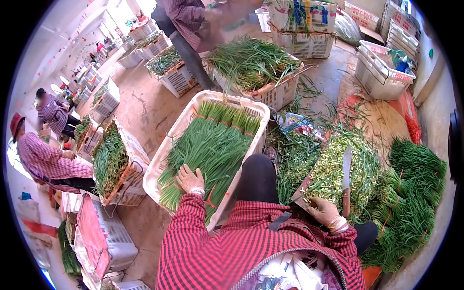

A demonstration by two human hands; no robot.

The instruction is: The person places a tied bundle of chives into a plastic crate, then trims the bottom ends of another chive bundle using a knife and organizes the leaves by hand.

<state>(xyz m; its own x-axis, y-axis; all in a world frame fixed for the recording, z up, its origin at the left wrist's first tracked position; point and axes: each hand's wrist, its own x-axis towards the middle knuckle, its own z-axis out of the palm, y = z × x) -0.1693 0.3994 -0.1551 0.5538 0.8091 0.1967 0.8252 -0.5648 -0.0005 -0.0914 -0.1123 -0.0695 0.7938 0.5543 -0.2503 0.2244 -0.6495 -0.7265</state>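
Note:
My left hand (190, 179), in a pale glove, lies with fingers spread on bundled garlic chives (212, 145) in a white plastic crate (153, 181). Orange bands circle the bundles, with their pale stalk ends toward the crate's far and near sides. My right hand (327, 213), also gloved, rests loosely curled at the near edge of a board (300, 192), with no object visible in it. Just right of that hand, a knife (346, 181) with a wooden handle lies on a heap of cut stalk ends (357, 154). The handle and the hand look apart.
Banded chive bundles (411, 188) are piled at my right. Loose trimmings (295, 166) cover the floor between crate and board. Ahead stands a crate of loose chives (256, 63), with a person (186, 24) beside it. Two people (50, 154) sit at the left near more crates (123, 159).

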